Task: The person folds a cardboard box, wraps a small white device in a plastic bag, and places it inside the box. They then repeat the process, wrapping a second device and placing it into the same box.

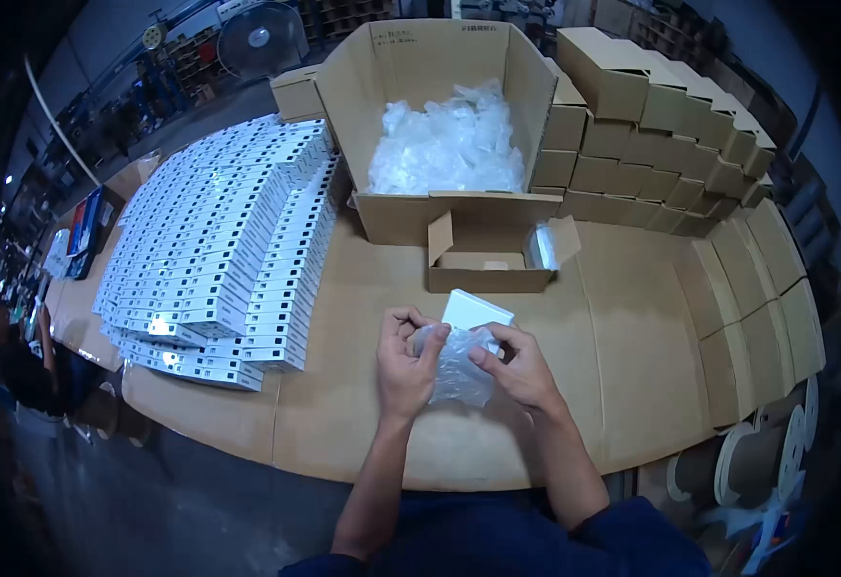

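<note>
A clear plastic bag hangs between my two hands, with a flat white box sticking up out of its top edge. My left hand pinches the bag's left side between thumb and fingers. On the right side, my right hand grips the bag's edge the same way, close to the white box. Just beyond my hands stands an open small carton, flaps apart, with a plastic-wrapped item upright at its right end.
Behind the small carton, a large open carton holds many clear bags. Stacked white boxes cover the table's left. Brown cartons are piled at the back right, with more at the right edge. A person is at far left.
</note>
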